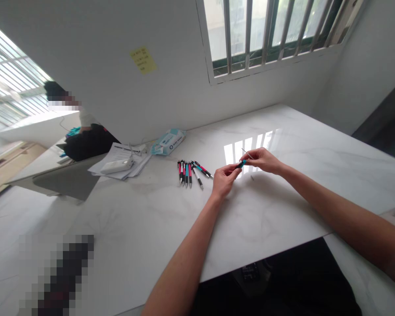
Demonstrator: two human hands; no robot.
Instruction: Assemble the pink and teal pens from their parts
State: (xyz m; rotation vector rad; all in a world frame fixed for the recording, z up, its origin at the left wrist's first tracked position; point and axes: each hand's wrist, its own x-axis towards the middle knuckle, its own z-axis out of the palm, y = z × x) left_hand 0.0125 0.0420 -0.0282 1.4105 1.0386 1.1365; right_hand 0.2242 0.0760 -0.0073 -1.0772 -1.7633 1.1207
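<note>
Both my hands meet over the middle of the white marble table (171,228). My left hand (224,179) is closed on the black end of a teal and black pen (241,163). My right hand (262,159) pinches the pen's teal end, and a thin grey refill (246,153) sticks up and to the left from its fingers. A tiny dark part (252,177) lies on the table just below my right hand. To the left of my left hand, several red, teal and black pens (190,170) lie in a loose row.
A pack of wet wipes (169,141) lies by the wall. Papers with a white device (118,165) on them sit further left. A yellow sticky note (143,59) hangs on the wall. Another person (82,136) sits at the far left. A barred window (270,30) is above.
</note>
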